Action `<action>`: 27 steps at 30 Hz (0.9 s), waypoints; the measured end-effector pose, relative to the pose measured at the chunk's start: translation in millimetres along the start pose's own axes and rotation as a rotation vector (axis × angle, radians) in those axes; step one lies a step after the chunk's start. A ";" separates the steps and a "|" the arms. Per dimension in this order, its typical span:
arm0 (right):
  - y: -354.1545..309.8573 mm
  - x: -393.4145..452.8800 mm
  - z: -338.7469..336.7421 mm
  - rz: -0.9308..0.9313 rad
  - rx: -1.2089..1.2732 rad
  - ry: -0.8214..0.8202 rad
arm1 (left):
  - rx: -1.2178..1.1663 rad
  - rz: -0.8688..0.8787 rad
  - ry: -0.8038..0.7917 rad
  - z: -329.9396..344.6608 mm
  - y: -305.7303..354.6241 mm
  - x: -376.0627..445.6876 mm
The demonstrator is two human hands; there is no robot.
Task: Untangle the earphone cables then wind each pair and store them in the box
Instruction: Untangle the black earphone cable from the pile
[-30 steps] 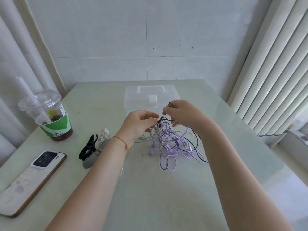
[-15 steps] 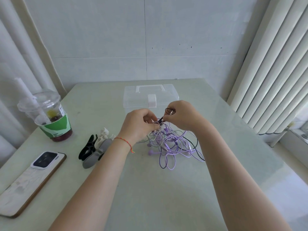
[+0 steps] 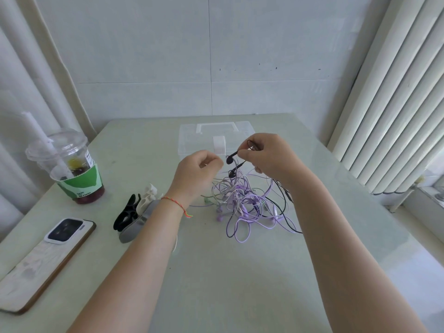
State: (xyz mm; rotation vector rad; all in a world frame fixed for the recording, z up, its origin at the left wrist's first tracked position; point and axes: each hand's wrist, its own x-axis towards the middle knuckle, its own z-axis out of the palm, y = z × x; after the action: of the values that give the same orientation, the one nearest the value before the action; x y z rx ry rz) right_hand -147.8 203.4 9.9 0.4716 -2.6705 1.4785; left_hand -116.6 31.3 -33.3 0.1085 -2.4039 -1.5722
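Observation:
A tangle of earphone cables [image 3: 242,203], mostly purple with black and whitish strands, lies on the pale green table [image 3: 216,272]. My right hand [image 3: 269,157] pinches the black earphones [image 3: 231,162] above the tangle; both black earbuds stick out to the left of its fingers. My left hand [image 3: 197,174] hovers just left of the earbuds, fingers curled, and I cannot tell whether it holds a thin strand. The clear plastic box [image 3: 192,138] with its white latch shut stands right behind both hands.
A plastic cup with a drink and straw [image 3: 72,169] stands at the left. A phone [image 3: 45,258] lies at the near left. Black, white and grey cable clips [image 3: 134,212] lie beside my left wrist. Vertical blinds [image 3: 396,104] line the right.
My right hand has pulled the black earbuds up and out of the tangle. My left hand has let go of the knot and drawn slightly left.

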 end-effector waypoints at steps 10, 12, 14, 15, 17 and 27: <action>-3.1 -2.2 2.9 0.016 0.053 -0.055 | -0.280 -0.060 -0.210 1.0 6.0 -4.2; -4.4 -2.2 3.8 0.017 0.095 -0.056 | -0.276 -0.043 -0.197 2.2 7.1 -4.6; -6.8 -3.5 4.8 0.018 0.169 -0.068 | -0.248 -0.020 -0.206 5.3 7.7 -6.0; -7.9 -4.2 5.3 0.017 0.198 -0.071 | -0.241 -0.013 -0.218 7.0 7.2 -6.7; -9.9 -5.4 4.6 0.014 0.222 -0.058 | -0.251 -0.010 -0.234 9.0 6.2 -8.6; -3.5 -3.2 0.1 0.055 0.101 -0.078 | -0.340 -0.119 -0.199 6.7 -2.4 -5.9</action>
State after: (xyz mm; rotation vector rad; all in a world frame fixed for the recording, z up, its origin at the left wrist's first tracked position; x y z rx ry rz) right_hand -143.7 202.4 12.1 0.4752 -2.6975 1.6506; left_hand -112.9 37.5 -39.1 0.0294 -2.2633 -2.1117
